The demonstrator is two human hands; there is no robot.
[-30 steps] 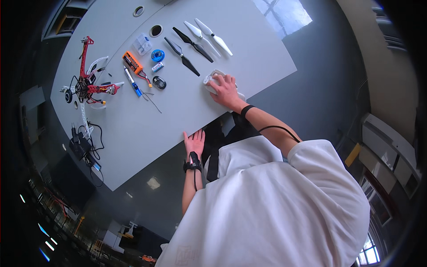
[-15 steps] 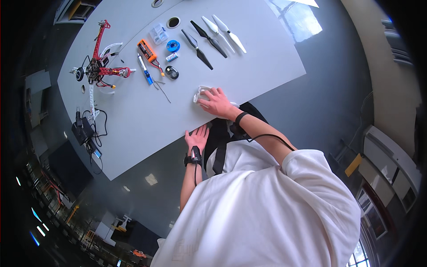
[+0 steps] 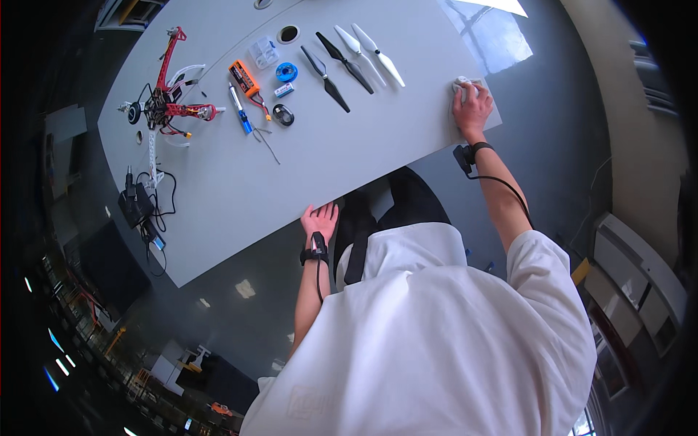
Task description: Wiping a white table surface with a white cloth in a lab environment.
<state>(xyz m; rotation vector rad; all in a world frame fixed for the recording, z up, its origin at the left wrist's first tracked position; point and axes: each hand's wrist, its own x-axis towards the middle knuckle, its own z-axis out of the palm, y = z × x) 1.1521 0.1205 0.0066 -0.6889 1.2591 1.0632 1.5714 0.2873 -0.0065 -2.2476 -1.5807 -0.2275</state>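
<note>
At the table's far right corner my right hand [image 3: 473,110] presses down on a crumpled white cloth [image 3: 461,82], its fingers curled over it. Most of the cloth is hidden under the hand. My left hand [image 3: 320,221] lies palm up below the near table edge, fingers spread, holding nothing. To the left of my right hand, several propellers lie in a row: two white ones, the nearer being a white propeller [image 3: 378,54], and two dark ones, among them a black propeller [image 3: 345,62].
A red and white drone frame [image 3: 163,109] stands on the white table [image 3: 240,200] at left. Beside it lie an orange battery [image 3: 244,78], a blue soldering iron [image 3: 240,110], a blue spool [image 3: 286,72], a clear case [image 3: 263,52], a black cable coil [image 3: 283,115] and a black adapter [image 3: 135,208].
My right hand has slid the white cloth from the near middle edge across to the right corner of the table. The left hand stays almost where it was.
</note>
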